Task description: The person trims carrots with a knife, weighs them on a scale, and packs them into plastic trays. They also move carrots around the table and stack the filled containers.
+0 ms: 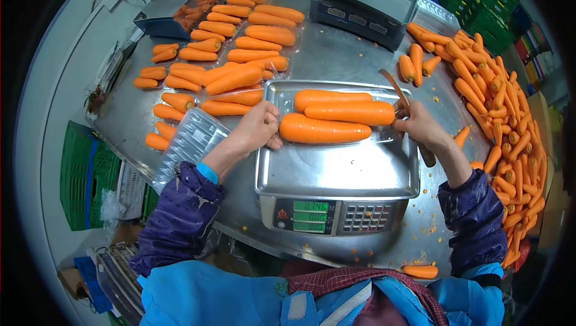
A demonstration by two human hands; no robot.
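Three large carrots (348, 113) lie side by side in a transparent plastic tray (384, 135) on the steel pan of a weighing scale (336, 170). My left hand (258, 126) is closed at the tray's left end, its fingers curled around the edge. At the right end, my right hand (418, 125) is closed around a knife (393, 86), whose thin brownish blade points up and away to the left. The fingers of this hand also reach the tray's edge by the carrot tips. Green digits glow on the scale's display (310, 216).
Rows of carrots in trays (234, 38) cover the table's left side. Stacked transparent trays (195, 140) lie beside my left forearm. A loose carrot heap (510, 140) fills the right side. A second scale (363, 8) stands behind; one carrot (420, 271) is near the front edge.
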